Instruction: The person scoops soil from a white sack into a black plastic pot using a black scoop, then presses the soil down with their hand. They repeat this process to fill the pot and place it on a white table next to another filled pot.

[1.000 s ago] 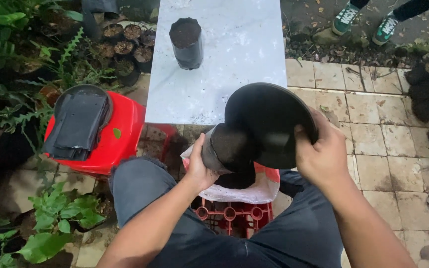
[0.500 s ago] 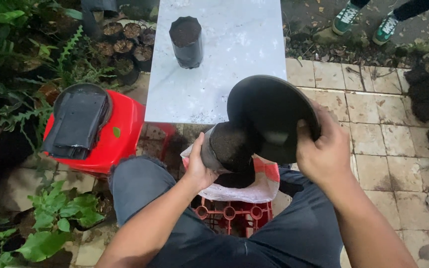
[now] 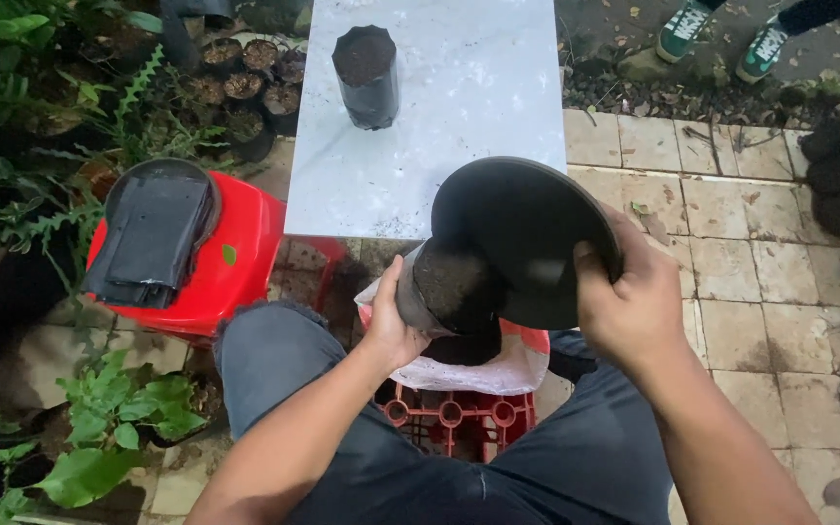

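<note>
Both forearms are bare — no sleeves reach into view, and neither wrist carries a watch or band. The left hand [image 3: 393, 326] and right hand [image 3: 631, 309] wear no gloves or rings; the fingers [image 3: 590, 277] are uncovered, nails short. The legs, from six o'clock up, are in dark blue-grey jeans [image 3: 274, 355] — worn, slightly faded at the left knee.

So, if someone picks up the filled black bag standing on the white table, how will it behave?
The filled black bag probably feels heavy for its size, since soil reaches its top. Its thin wrinkled wall looks soft, so it may bulge when squeezed. It stands upright on the white table, yet might tip if pushed high.
</note>
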